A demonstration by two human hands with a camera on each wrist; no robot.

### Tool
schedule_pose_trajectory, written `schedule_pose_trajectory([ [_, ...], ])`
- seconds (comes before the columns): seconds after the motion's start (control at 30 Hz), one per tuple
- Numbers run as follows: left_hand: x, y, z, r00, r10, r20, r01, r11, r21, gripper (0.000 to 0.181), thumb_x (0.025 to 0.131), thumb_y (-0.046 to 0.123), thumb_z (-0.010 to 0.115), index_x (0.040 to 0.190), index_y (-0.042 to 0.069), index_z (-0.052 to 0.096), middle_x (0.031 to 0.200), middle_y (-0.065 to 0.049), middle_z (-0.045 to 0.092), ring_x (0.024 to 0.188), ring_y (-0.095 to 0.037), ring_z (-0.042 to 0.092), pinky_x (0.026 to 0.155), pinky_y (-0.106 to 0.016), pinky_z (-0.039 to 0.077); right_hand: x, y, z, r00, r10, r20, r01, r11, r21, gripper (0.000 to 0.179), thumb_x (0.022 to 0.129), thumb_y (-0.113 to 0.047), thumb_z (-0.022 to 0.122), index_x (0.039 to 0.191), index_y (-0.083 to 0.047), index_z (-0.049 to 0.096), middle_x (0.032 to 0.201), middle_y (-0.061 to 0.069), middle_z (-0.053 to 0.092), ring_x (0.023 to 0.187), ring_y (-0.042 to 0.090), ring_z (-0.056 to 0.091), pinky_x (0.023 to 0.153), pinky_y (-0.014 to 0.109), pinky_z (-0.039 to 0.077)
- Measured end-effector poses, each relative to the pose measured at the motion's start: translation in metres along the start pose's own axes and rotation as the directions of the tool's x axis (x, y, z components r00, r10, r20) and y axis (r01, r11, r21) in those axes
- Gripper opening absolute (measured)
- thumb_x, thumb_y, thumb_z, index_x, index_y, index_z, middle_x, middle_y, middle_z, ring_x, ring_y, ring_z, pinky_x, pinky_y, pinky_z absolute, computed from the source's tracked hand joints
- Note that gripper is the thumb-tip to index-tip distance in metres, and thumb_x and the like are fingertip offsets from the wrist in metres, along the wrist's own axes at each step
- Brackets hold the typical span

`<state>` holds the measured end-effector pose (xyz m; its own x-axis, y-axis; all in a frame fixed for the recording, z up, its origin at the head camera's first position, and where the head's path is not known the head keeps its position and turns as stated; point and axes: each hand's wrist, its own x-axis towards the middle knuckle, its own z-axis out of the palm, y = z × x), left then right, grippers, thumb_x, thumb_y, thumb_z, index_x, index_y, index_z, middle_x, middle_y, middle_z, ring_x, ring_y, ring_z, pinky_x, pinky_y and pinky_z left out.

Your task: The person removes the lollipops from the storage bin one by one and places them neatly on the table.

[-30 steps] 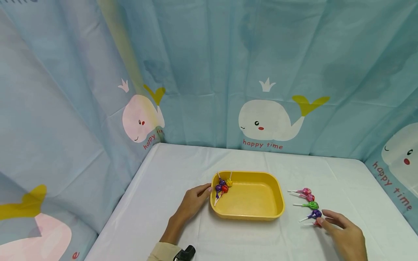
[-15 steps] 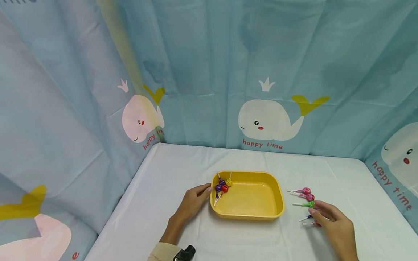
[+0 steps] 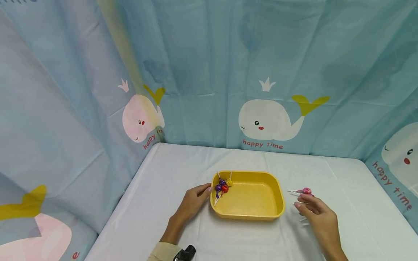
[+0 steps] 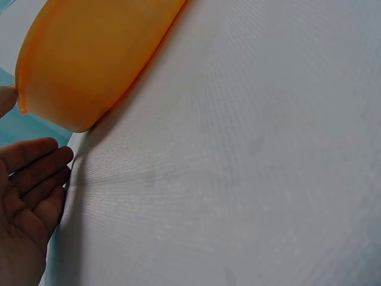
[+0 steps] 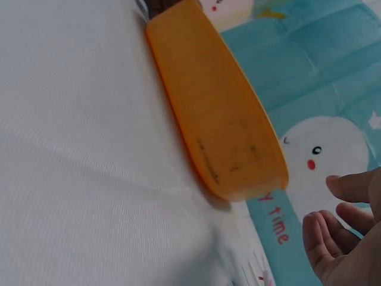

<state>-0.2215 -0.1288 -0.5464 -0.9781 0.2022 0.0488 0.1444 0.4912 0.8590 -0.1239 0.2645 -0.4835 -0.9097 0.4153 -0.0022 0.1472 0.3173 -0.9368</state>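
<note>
A: What is seen nearest to the camera?

B: At the bottom edge, a beige sleeve (image 3: 164, 251) is seen, and beside it a black device (image 3: 185, 253) is worn at the left wrist.

A: And how are the hands placed?

B: The right hand (image 3: 321, 219) is held over the lollipops at the right side. Its fingers are loosely bent, and between thumb and fingertips a gap is left, as is shown also by the right wrist view. The left hand (image 3: 192, 201) is laid at the left end of the yellow tray (image 3: 251, 216). The rim is touched by the thumb, while the other fingers are kept rather straight.

A: Where are the lollipops found?

B: Under the right hand, some lollipops (image 3: 306, 224) are mostly covered; only their white sticks can be seen. Just beyond the fingers, a pink lollipop (image 3: 306, 190) is lying on the white tabletop (image 3: 228, 239), and a second pink one is partly hidden. In the left end of the tray, two purple lollipops (image 3: 218, 187), a red lollipop (image 3: 224, 189) and a yellow lollipop (image 3: 229, 183) are gathered close together.

A: What is placed farthest?

B: Behind the tabletop, a blue-green curtain (image 3: 202, 54) is hung. White whales (image 3: 271, 125) with yellow-green tails are printed on it.
</note>
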Motion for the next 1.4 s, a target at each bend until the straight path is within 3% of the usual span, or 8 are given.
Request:
schedule_pose_trajectory([
  [0.23, 0.0, 0.0, 0.0, 1.0, 0.006, -0.001, -0.006, 1.0, 0.001, 0.059, 0.105, 0.062, 0.056, 0.146, 0.021, 0.067, 0.146, -0.001, 0.066, 0.143, -0.03, 0.057, 0.121, -0.053, 0.044, 0.0, -0.007, 0.01, 0.999, -0.05, 0.017, 0.048, 0.996, 0.073, 0.052, 0.096, -0.024, 0.082, 0.139, -0.001, 0.064, 0.104, -0.019, 0.076, 0.09, -0.002, 0.074, 0.075, 0.016, 0.062],
  [0.47, 0.0, -0.001, 0.0, 1.0, 0.008, -0.001, -0.008, 1.0, -0.005, 0.058, 0.105, 0.061, 0.056, 0.146, 0.021, 0.067, 0.146, -0.001, 0.066, 0.143, -0.03, 0.057, 0.121, -0.053, 0.044, 0.0, -0.012, 0.018, 0.997, -0.058, 0.048, 0.054, 0.995, 0.082, 0.048, 0.096, -0.023, 0.082, 0.137, -0.002, 0.065, 0.106, -0.017, 0.076, 0.092, -0.001, 0.074, 0.077, 0.018, 0.063],
  [0.97, 0.0, -0.001, -0.001, 1.0, -0.007, -0.005, 0.007, 1.0, 0.003, 0.058, 0.105, 0.062, 0.056, 0.146, 0.023, 0.067, 0.146, -0.001, 0.066, 0.143, -0.031, 0.056, 0.122, -0.054, 0.044, 0.002, -0.028, 0.04, 0.991, 0.016, 0.132, -0.021, 0.999, 0.037, 0.047, 0.099, -0.024, 0.079, 0.141, -0.006, 0.065, 0.132, 0.015, 0.072, 0.096, -0.002, 0.071, 0.083, 0.014, 0.06],
  [1.17, 0.0, -0.001, -0.001, 1.0, 0.002, 0.001, -0.002, 1.0, -0.003, 0.059, 0.105, 0.063, 0.055, 0.146, 0.023, 0.067, 0.147, -0.001, 0.066, 0.143, -0.031, 0.056, 0.122, -0.054, 0.044, 0.002, -0.033, 0.05, 0.989, 0.043, 0.14, -0.043, 0.999, -0.001, 0.048, 0.099, -0.026, 0.079, 0.14, -0.004, 0.066, 0.135, 0.017, 0.07, 0.093, -0.006, 0.069, 0.082, 0.01, 0.059],
  [1.4, 0.001, 0.0, -0.001, 1.0, 0.008, -0.002, -0.008, 1.0, -0.002, 0.057, 0.105, 0.06, 0.056, 0.146, 0.021, 0.067, 0.147, -0.002, 0.066, 0.143, -0.032, 0.056, 0.122, -0.054, 0.043, 0.002, -0.038, 0.06, 0.975, 0.023, 0.222, -0.03, 0.999, 0.031, 0.053, 0.098, -0.031, 0.08, 0.142, -0.006, 0.064, 0.137, 0.016, 0.069, 0.1, 0.002, 0.071, 0.086, 0.011, 0.057],
])
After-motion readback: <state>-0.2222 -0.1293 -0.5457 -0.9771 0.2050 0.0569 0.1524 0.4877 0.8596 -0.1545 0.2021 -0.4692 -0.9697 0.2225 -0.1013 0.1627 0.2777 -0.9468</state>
